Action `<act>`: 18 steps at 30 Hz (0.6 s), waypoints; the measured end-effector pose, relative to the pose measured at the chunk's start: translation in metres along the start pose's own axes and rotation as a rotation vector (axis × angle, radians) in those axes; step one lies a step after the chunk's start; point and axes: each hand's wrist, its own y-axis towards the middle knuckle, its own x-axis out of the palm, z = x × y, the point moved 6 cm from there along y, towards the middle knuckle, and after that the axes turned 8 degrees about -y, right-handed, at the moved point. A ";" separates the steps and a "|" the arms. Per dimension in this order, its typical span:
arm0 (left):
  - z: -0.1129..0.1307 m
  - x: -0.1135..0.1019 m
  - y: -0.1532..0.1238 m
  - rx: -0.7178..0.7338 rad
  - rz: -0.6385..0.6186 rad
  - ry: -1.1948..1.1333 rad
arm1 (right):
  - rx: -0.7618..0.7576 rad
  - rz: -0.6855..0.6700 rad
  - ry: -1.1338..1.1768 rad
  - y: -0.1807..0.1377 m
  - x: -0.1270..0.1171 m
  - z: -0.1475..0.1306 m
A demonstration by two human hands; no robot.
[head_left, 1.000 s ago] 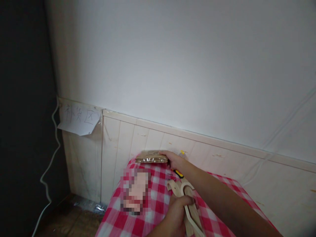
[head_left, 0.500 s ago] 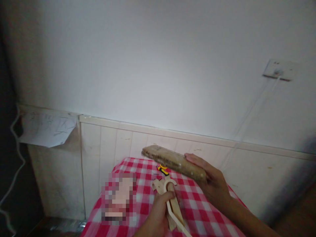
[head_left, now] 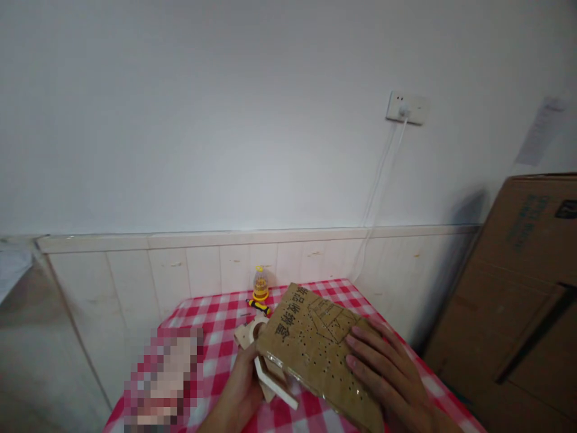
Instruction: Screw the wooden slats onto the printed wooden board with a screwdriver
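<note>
My left hand (head_left: 241, 385) grips several light wooden pieces (head_left: 276, 383), one with a curved, ring-like end, low over the checked cloth. My right hand (head_left: 387, 367) has its fingers over the outer face of a flat, taped cardboard box (head_left: 311, 343), holding it by its right side. Dark writing, a line drawing and many small holes mark that face. The box tilts over the wooden pieces and hides part of them. Just beyond lies a yellow and black screwdriver (head_left: 259, 307).
A red and white checked cloth (head_left: 216, 361) covers the table. Near the wall stands a clear container with a yellow base (head_left: 260, 284). A pixelated patch (head_left: 169, 379) covers something at left. Large cardboard boxes (head_left: 500, 282) lean at right, and a socket (head_left: 408, 109) carries a white cable.
The view has swung to the right. My right hand has brought the cardboard box down and turned its written face toward me, over the wooden pieces still held in my left.
</note>
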 end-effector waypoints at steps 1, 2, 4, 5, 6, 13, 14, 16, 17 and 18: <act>0.002 -0.001 -0.001 0.022 0.012 0.010 | 0.113 0.008 0.072 -0.004 0.002 0.003; 0.003 -0.001 -0.002 0.039 0.028 0.022 | 0.271 0.004 0.160 -0.009 0.004 0.008; 0.005 -0.005 -0.003 0.060 0.090 0.042 | 0.687 -0.052 0.365 -0.022 0.014 0.022; 0.006 -0.007 -0.004 0.068 0.122 0.050 | 0.906 -0.084 0.482 -0.031 0.020 0.027; 0.007 -0.009 -0.005 0.072 0.145 0.057 | 1.104 -0.107 0.607 -0.040 0.026 0.030; 0.009 -0.006 -0.006 0.058 0.148 0.088 | 1.642 -0.177 1.071 -0.066 0.044 0.035; 0.009 -0.006 -0.007 0.053 0.155 0.089 | 1.669 -0.215 1.067 -0.069 0.047 0.034; 0.008 -0.003 -0.010 0.027 0.158 0.099 | 1.715 -0.303 1.082 -0.078 0.055 0.030; 0.008 -0.001 -0.012 0.011 0.150 0.108 | 1.735 -0.342 1.103 -0.082 0.060 0.027; 0.009 0.001 -0.013 0.006 0.138 0.115 | 1.750 -0.371 1.133 -0.086 0.065 0.023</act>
